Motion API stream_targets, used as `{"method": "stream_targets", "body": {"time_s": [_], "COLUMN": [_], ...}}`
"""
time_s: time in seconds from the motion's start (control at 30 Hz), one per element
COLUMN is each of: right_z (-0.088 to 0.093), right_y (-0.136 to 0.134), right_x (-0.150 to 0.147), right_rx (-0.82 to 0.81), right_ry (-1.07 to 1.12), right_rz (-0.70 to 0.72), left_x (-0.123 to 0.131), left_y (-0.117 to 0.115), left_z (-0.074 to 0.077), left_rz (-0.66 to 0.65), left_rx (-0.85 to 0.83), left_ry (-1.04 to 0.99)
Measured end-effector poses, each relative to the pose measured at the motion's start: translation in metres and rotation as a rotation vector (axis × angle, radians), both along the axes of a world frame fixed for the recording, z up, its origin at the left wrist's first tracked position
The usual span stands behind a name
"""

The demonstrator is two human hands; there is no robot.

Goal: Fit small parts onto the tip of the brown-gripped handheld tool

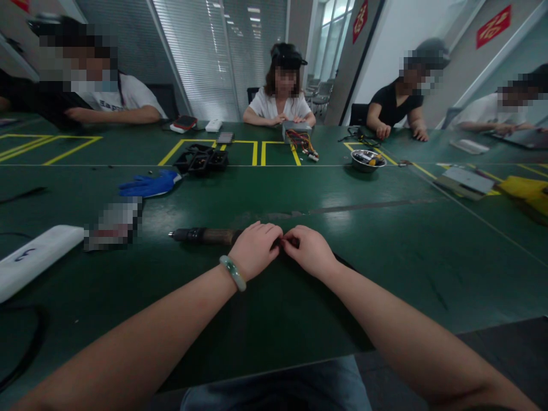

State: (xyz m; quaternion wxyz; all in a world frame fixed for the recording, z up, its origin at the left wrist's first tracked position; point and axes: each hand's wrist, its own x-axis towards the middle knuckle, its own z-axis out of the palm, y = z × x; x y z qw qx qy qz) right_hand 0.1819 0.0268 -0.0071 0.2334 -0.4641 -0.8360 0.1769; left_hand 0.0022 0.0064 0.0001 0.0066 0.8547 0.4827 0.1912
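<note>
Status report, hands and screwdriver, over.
Left hand over rear of screwdriver, right hand alongside; grip hidden. Screwdriver tip points left. Blue glove beyond, not touching.

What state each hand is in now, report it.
Left hand: closed over the rear of the power screwdriver.
Right hand: fingers closed, right beside the left's; what they grip cannot be told.

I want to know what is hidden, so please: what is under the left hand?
A screwdriver-like tool runs under the left hand; its metal tip and brown section show beside it. The part beneath the hand is covered and cannot be seen.
</note>
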Motion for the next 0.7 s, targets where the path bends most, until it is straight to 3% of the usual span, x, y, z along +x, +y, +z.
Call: {"method": "stream_targets", "body": {"time_s": [0.27,0.47,0.7], "right_z": [0.01,0.025,0.022], "right_y": [0.001,0.004,0.002], "right_x": [0.009,0.05,0.052], "right_rx": [-0.006,-0.068,-0.098], "right_ry": [-0.001,-0.274,-0.344], "right_rz": [-0.027,-0.111,-0.017], "left_x": [0.0,-0.002,-0.003], "left_y": [0.0,0.001,0.002], "left_z": [0.001,0.0,-0.001], "left_rz": [0.001,-0.015,-0.016], "left_rx": [0.011,-0.006,-0.018], "left_ry": [0.001,-0.008,-0.009]}}
